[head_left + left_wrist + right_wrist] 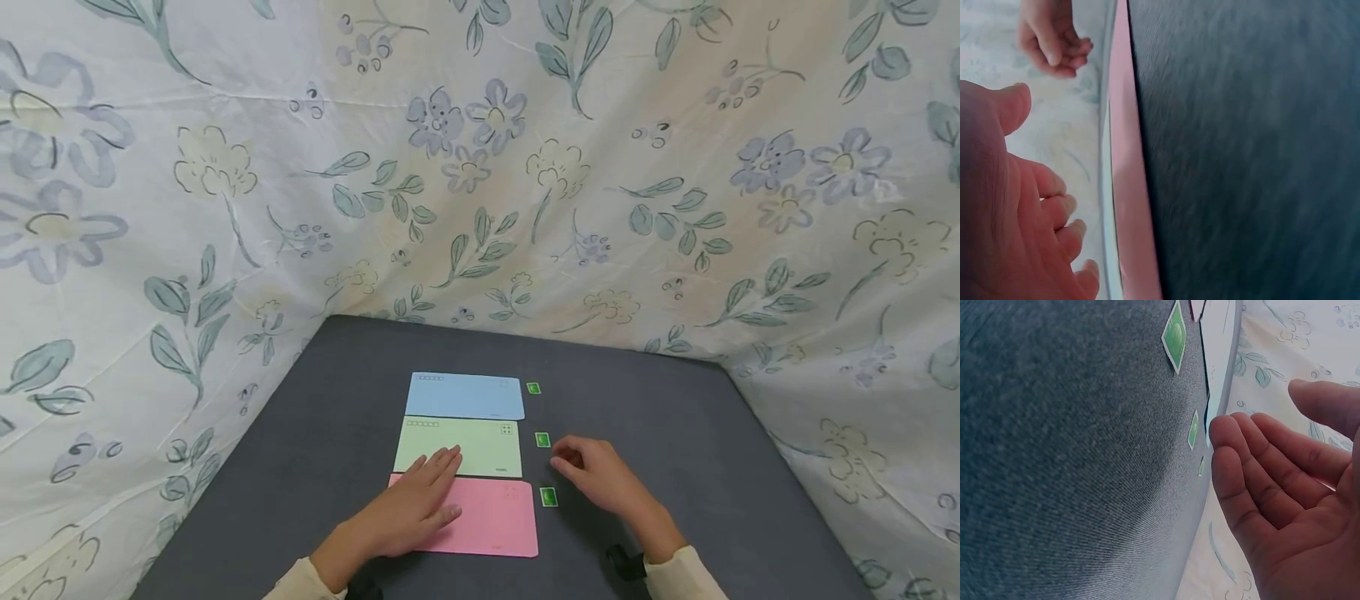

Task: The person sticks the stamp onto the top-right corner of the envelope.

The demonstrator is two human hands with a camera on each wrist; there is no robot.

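Three envelope-like sheets with printed small boxes lie in a column: blue (465, 396), pale green (457, 446) and pink (498, 521). My left hand (412, 508) is over the pink one, palm down with fingers extended, its fingertips overlapping the green sheet in the head view. To the right of the sheets are three small green stamps with white borders, beside the blue (534, 388), green (542, 440) and pink (549, 497) ones. Close to the middle stamp hovers my right hand (600, 475), fingers loosely bent and holding nothing; the right wrist view shows its bare palm (1297, 519).
A dark grey cloth-covered table (322, 442) lies under everything. Behind it and at both sides hangs a floral curtain (480, 208). A black band (626, 562) is around my right wrist, by the cream sleeve (682, 575).
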